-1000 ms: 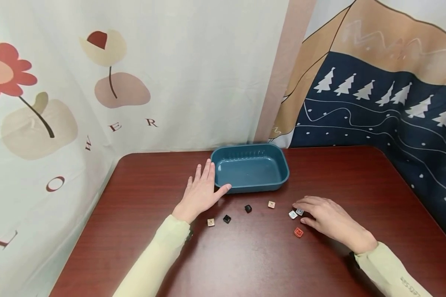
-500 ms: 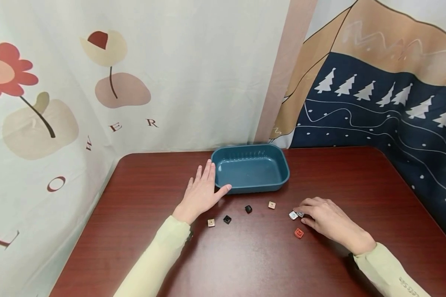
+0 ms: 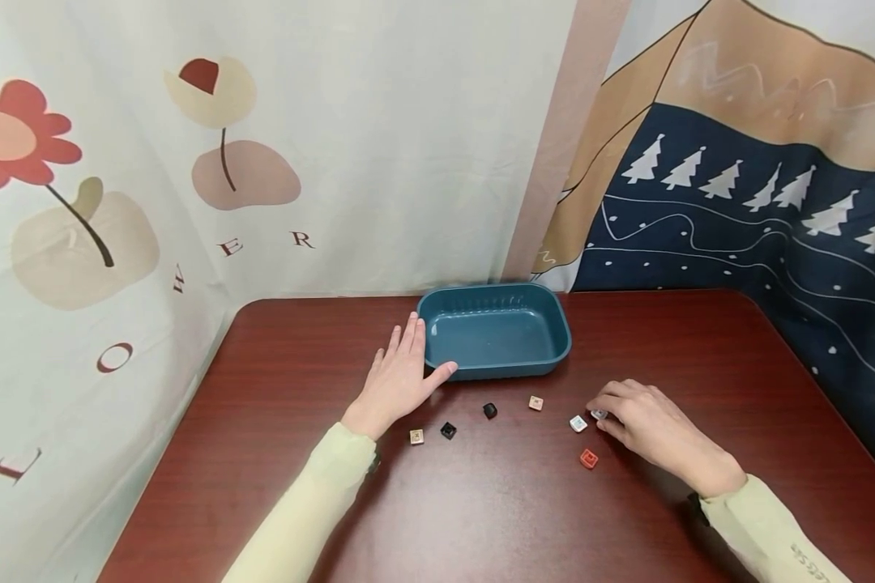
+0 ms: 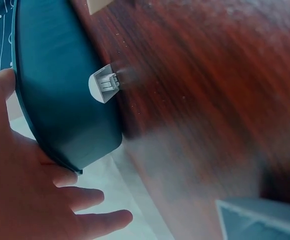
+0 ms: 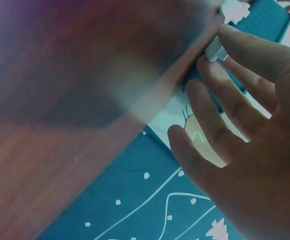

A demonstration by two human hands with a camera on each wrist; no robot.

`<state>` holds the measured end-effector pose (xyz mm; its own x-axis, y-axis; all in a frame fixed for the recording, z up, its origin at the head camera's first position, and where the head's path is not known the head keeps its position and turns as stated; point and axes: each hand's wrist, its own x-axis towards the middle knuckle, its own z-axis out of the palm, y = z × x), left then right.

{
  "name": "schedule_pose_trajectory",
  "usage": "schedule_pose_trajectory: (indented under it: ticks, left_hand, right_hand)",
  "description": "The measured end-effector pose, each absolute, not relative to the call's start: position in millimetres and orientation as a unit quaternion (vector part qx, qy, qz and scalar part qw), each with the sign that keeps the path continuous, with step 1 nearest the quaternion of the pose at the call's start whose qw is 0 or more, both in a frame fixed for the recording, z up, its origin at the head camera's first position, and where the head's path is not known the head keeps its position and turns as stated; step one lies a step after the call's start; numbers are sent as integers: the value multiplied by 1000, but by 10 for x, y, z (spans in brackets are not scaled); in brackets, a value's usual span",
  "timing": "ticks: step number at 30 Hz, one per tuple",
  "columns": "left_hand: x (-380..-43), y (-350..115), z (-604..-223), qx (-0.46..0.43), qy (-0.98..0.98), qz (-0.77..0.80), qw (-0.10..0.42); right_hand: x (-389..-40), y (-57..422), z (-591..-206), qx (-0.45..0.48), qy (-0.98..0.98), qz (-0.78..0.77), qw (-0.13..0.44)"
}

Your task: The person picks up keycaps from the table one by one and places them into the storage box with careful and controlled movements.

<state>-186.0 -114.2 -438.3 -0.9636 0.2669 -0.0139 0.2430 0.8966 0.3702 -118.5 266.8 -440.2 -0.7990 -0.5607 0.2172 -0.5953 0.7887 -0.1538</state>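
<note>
My right hand (image 3: 645, 421) pinches a small pale grey keycap (image 3: 599, 414) between thumb and forefinger, close over the table. The right wrist view has this keycap (image 5: 215, 51) at the fingertips, with the other fingers spread. Just left of that hand lies a white keycap (image 3: 578, 423), and a red keycap (image 3: 588, 458) lies nearer the front. My left hand (image 3: 396, 380) rests with straight fingers against the left end of a blue plastic basin (image 3: 496, 372). In the left wrist view its fingers and thumb lie along the basin's rim (image 4: 27, 115).
A beige keycap (image 3: 535, 403), a black keycap (image 3: 489, 410), a second black one upside down and another beige keycap (image 3: 416, 436) lie scattered before the basin on the dark red wooden table (image 3: 510, 518). Printed curtains (image 3: 379, 146) hang along the table's back edge.
The right fingers have closed on the grey keycap and drawn it slightly right, apart from the white one. The left hand stays at the basin.
</note>
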Motion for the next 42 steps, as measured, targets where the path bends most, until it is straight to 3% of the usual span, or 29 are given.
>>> schedule_pose_trajectory:
  ticks: [14,42]
  left_hand:
    - [-1849,-1142,-4373,129,973,186,37]
    - [-1826,-1146,-4383,129,974,184,36]
  right_hand:
    - [-1305,2531,-4214,288,-931,146,170]
    - [-1969,1914,-4004,248,-940,191,136]
